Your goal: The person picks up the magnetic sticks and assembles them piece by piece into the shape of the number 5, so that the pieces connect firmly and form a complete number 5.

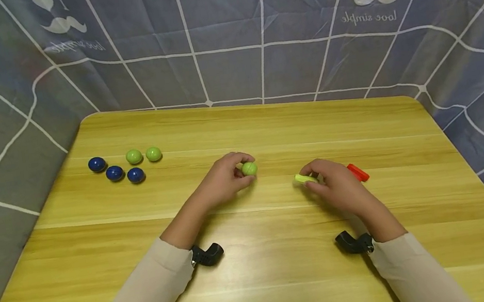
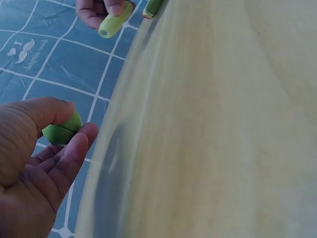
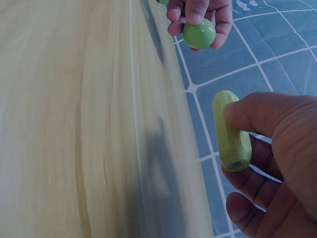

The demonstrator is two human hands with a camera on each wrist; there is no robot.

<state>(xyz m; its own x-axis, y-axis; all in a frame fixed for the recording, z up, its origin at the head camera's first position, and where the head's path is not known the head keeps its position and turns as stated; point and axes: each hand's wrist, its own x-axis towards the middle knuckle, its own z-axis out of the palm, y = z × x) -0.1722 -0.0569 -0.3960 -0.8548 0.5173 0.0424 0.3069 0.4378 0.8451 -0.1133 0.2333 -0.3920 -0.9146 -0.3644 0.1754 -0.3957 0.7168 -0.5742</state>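
Note:
My left hand pinches a glossy green plastic egg between thumb and fingers, just above the middle of the table. A seam runs round the egg in the left wrist view. My right hand grips a short yellow-green ribbed stick. In the right wrist view, the stick has a small hole in its end, and the thumb lies along its side. Beside the right hand, a red oblong piece lies on the table, partly hidden by that hand.
On the left of the wooden table lie several eggs: two green ones, such as this green egg, and three dark blue ones, including a blue egg. A grey-blue checked cloth surrounds the table's back and sides.

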